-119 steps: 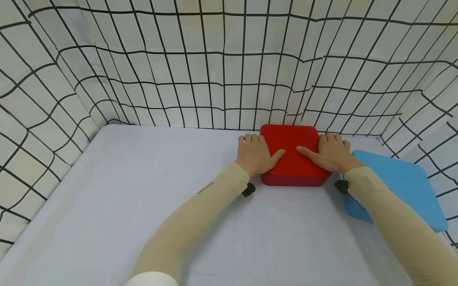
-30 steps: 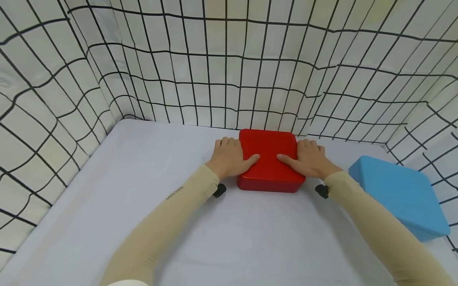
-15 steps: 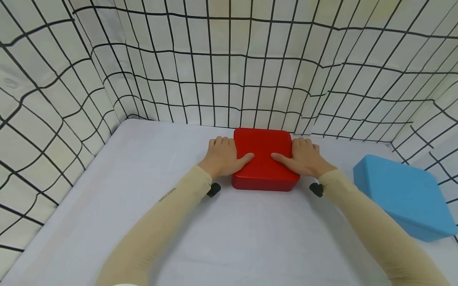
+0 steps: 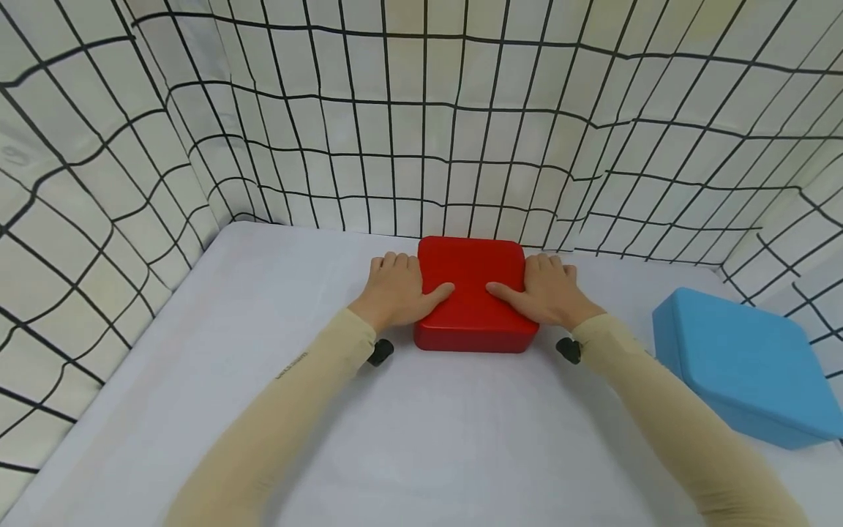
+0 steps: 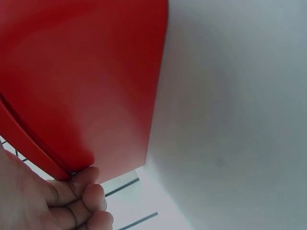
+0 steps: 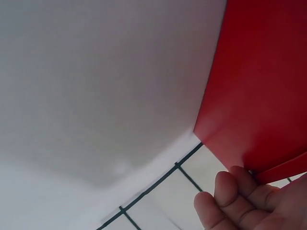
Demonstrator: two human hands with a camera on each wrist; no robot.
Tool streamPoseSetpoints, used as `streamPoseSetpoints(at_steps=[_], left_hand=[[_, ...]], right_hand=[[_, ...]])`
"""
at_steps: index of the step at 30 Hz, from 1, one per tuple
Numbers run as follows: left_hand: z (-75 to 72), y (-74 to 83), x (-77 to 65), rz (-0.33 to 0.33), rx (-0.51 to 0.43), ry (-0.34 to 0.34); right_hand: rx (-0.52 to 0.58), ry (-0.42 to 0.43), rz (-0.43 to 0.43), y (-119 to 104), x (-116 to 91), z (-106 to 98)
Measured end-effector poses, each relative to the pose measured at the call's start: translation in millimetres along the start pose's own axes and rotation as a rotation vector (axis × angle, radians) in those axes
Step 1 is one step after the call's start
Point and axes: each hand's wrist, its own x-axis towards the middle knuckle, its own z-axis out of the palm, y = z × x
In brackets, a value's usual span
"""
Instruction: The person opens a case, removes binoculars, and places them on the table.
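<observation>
A red lidded box (image 4: 470, 274) sits on the white surface near the back, between the two hands. My left hand (image 4: 395, 289) grips its left side, thumb lying on the lid and fingers along the edge. On the opposite side my right hand (image 4: 549, 293) holds it the same way, thumb on top. In the left wrist view, fingertips (image 5: 88, 184) bend at the lid's lower edge at a corner of the box. The right wrist view shows fingertips (image 6: 228, 187) right at the lid's edge too.
A blue box (image 4: 751, 362) rests at the right, apart from the red one, beyond the right forearm. Black wire mesh (image 4: 421, 124) over white panels walls the back and sides. The white surface (image 4: 276, 293) stretches leftward and to the front.
Both hands have slid the red box to the left, widening the gap to the blue box, which stays put. The view has also turned slightly left. The grip looks the same.
</observation>
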Motion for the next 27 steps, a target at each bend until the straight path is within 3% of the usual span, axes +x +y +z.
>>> streamPoseSetpoints(at_steps=[27], left_hand=[[-10.2,-36.2,-16.0,-0.035,-0.034,-0.031]], right_hand=[[0.023,0.042,-0.008,-38.9,4.8,10.9]])
